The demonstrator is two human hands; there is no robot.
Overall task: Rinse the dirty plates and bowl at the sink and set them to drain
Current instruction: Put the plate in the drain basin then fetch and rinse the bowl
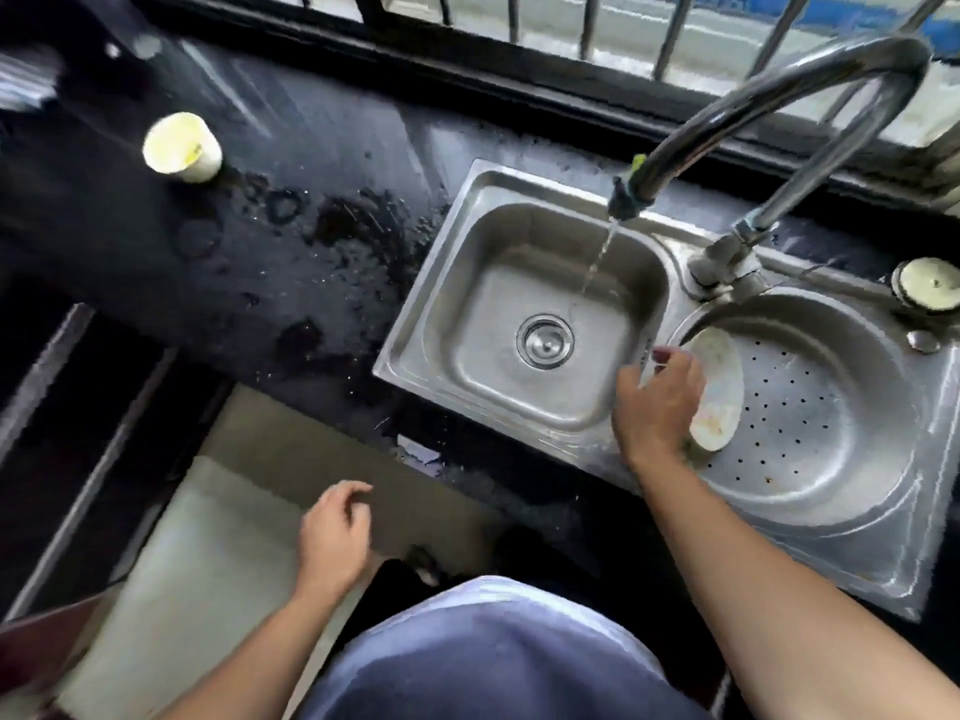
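A white plate [719, 389] stands on edge against the left wall of the round perforated drain basin [831, 407]. It has faint brownish marks on its face. My right hand [657, 402] grips its left rim. My left hand [335, 532] hangs below the counter edge with fingers loosely curled and nothing in it. Water runs from the faucet [769, 106] into the empty square sink basin [545, 324], by the drain [545, 341].
A white cup [182, 146] stands on the wet black counter [311, 210] at the far left. A round knob [930, 283] sits at the sink's right rim. A barred window runs along the back. Pale floor lies below the counter.
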